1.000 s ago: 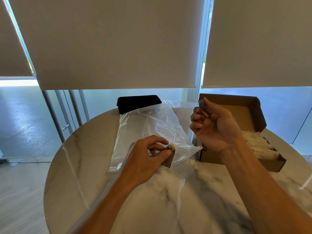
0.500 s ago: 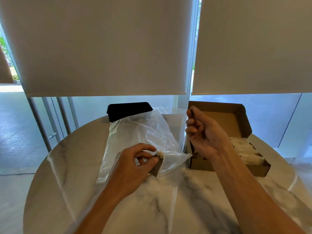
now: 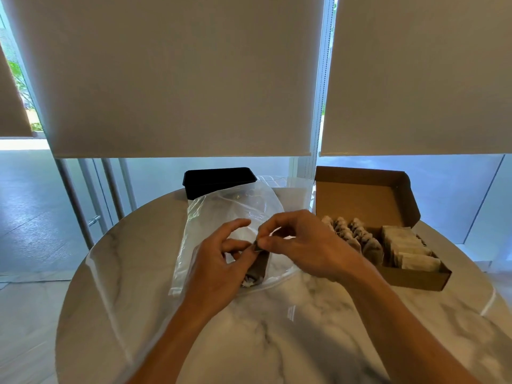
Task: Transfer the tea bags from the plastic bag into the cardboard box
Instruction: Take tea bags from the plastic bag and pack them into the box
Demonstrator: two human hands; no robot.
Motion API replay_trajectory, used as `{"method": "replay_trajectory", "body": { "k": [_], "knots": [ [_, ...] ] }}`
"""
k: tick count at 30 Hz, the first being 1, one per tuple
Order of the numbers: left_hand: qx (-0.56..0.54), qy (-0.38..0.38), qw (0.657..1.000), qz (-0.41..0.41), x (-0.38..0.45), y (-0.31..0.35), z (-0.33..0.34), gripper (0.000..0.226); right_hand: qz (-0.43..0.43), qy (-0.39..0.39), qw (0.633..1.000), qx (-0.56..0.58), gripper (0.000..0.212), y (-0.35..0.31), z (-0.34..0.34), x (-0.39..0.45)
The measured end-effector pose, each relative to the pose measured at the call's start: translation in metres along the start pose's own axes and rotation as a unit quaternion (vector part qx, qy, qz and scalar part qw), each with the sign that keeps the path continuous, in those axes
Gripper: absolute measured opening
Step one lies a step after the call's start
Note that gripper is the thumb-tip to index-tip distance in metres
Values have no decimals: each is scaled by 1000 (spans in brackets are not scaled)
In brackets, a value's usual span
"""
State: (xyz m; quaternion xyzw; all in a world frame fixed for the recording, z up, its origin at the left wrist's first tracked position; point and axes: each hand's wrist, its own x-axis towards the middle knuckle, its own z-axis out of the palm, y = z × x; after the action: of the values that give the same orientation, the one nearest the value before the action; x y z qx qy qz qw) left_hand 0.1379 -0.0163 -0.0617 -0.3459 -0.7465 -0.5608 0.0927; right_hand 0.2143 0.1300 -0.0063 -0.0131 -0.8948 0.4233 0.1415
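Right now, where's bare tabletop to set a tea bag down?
Bare marble in front of the plastic bag, between the forearms, and along the left edge. Crowded: both hands over the bag; cardboard box fills the right.

Glossy marble table (image 3: 318, 342); matt cardboard box (image 3: 368, 198).

arms: both bare right up to the frame edge, no sleeves showing
left hand (image 3: 219, 270): no glove, no rings as far as I can tell
right hand (image 3: 307, 245): bare too, no watch or band at the wrist
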Motion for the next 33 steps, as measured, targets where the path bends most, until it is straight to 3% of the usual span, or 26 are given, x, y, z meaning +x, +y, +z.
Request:
{"method": "replay_trajectory", "body": {
  "k": [4, 11, 14, 19, 25, 33],
  "knots": [
    [22, 6, 999, 25, -1, -1, 0, 41, -16, 7, 999, -30, 7, 3, 8, 1],
    [30, -3, 998, 47, -1, 3, -2, 21, -14, 62, 998, -18, 15, 10, 2, 0],
    [85, -37, 995, 39, -3, 0, -5, 27, 4, 102, 995, -7, 19, 16, -26, -6],
    [159, -51, 985, 44, -2, -5, -9, 25, 32, 206, 973, -101, 20, 39, -104, -15],
    [163, -47, 983, 63, 0, -12, -8, 30, 90, 209, 957, -182, 17, 85, -166, -9],
    [141, -37, 987, 72, 0, -14, -9, 28, 146, 169, 954, -201, 17, 130, -159, 12]
  ]
}}
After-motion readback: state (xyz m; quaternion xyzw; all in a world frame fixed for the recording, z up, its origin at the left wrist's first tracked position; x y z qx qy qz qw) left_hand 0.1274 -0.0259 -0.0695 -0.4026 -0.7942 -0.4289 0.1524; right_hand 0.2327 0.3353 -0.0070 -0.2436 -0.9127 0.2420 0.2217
